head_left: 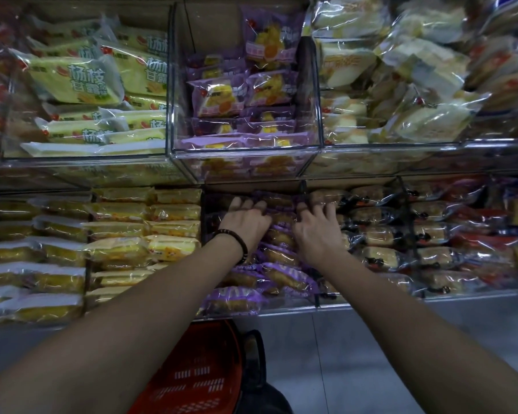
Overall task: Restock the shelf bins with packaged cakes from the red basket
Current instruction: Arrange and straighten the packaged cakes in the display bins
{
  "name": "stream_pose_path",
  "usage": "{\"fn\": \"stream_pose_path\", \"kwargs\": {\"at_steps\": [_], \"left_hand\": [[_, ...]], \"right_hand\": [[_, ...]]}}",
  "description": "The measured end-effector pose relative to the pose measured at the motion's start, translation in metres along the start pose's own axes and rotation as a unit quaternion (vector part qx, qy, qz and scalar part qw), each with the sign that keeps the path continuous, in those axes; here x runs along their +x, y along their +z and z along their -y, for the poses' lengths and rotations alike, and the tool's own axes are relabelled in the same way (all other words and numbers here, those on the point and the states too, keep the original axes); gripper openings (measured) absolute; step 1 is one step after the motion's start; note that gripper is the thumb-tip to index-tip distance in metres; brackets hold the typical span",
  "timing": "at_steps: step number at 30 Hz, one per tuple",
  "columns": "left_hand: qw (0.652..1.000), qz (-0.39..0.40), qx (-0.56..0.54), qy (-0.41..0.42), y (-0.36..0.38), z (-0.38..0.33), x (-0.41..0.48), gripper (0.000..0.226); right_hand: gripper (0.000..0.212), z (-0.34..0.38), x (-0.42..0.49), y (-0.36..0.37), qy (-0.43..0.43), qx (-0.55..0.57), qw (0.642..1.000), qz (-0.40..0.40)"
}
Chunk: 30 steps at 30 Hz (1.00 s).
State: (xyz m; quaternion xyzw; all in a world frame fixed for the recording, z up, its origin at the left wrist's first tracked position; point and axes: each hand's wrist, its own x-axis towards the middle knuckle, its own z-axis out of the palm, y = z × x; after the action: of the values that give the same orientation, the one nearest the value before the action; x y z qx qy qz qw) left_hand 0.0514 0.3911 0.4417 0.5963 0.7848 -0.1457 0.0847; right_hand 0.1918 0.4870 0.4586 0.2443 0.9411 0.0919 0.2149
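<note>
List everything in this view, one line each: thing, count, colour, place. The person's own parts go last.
lower purple cakes: many, purple wrap, lower shelf's middle bin
upper purple cakes: many, purple wrap, upper shelf's middle bin
green packs: many, yellow-green, upper left bin
pale packs: many, cream in clear wrap, upper right bin
yellow packs: many, yellow, lower left bins
dark packs: many, brown cake in dark wrap, lower bin right of the hands
red basket: one, red with black handle, below the shelf between the forearms
bracelet: one, dark beads, left wrist
left hand: one, resting on the lower purple cakes
right hand: one, resting on the same cakes
</note>
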Motion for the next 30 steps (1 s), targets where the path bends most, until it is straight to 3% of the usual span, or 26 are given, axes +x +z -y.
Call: {"fn": "stream_pose_path", "kwargs": {"at_steps": [7, 14, 17, 21, 23, 26, 30], "left_hand": [[0.996, 0.032, -0.002, -0.079, 0.0, -0.008, 0.005, 0.045], [0.998, 0.002, -0.035, -0.055, 0.007, 0.004, -0.004, 0.03], [0.998, 0.002, -0.023, -0.061, 0.007, 0.002, -0.002, 0.034], [0.997, 0.023, -0.028, -0.064, 0.012, 0.004, -0.001, 0.038], [0.995, 0.041, -0.057, -0.067, 0.014, 0.008, -0.002, 0.045], [0.992, 0.018, -0.108, -0.06, 0.013, 0.015, -0.009, 0.058], [0.984, -0.087, -0.151, -0.035, 0.018, 0.017, -0.027, 0.035]], "right_hand": [[0.031, 0.007, 0.002, 0.004, 0.012, -0.02, 1.0, 0.004], [0.024, 0.01, 0.015, -0.001, 0.002, 0.005, 1.0, -0.028], [0.023, 0.007, 0.02, 0.002, 0.023, 0.024, 0.999, -0.028], [0.041, 0.003, 0.022, 0.004, 0.047, 0.041, 0.998, -0.016], [0.033, 0.004, 0.022, 0.003, 0.041, 0.043, 0.998, -0.023], [0.026, -0.003, 0.013, 0.009, 0.034, 0.088, 0.993, -0.07], [0.02, -0.017, -0.015, 0.031, 0.049, 0.167, 0.967, -0.185]]}}
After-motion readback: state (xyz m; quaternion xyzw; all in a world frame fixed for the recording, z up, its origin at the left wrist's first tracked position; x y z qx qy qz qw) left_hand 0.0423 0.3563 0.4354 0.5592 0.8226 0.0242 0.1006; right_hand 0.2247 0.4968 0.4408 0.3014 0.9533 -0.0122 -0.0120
